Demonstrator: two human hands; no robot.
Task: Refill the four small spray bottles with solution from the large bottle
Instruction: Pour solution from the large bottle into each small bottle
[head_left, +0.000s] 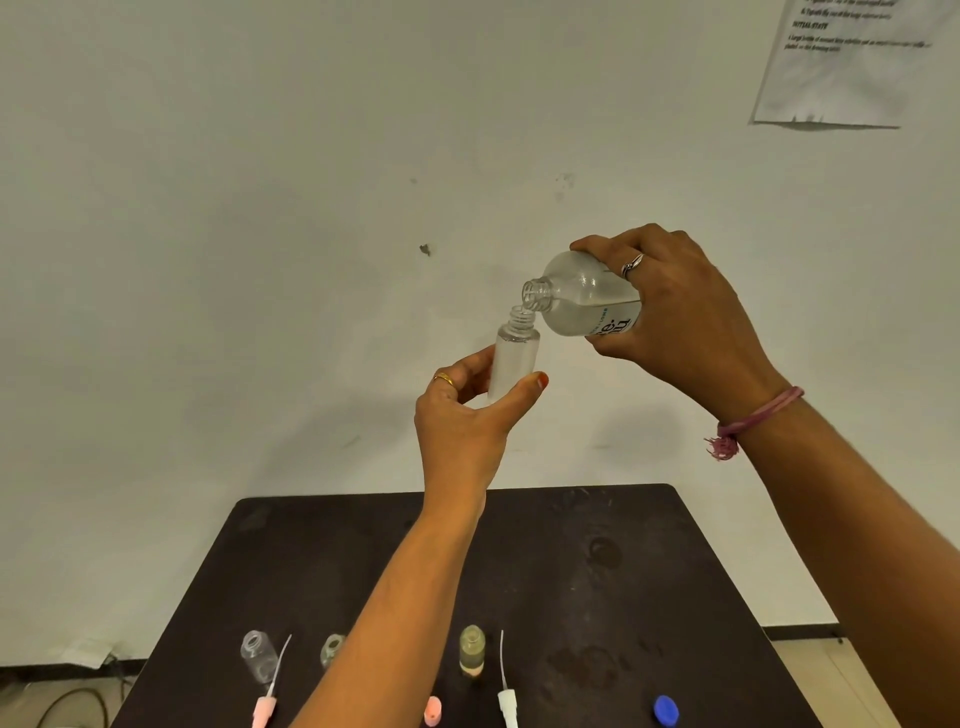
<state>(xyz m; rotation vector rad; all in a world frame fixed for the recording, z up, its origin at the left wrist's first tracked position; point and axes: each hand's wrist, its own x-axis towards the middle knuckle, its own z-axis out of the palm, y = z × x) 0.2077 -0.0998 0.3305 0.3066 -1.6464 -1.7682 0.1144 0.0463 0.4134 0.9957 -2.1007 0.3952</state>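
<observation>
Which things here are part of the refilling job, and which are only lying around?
Job: large bottle in right hand; small bottle in left hand; three open small bottles; spray heads; pink cap; blue cap.
Lying about: wall paper; floor cable.

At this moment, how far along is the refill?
Done: caps off; blue cap and spray heads lie on the table. In hand: right hand tips large bottle into small bottle held by left hand. Left: three open bottles standing below.
</observation>
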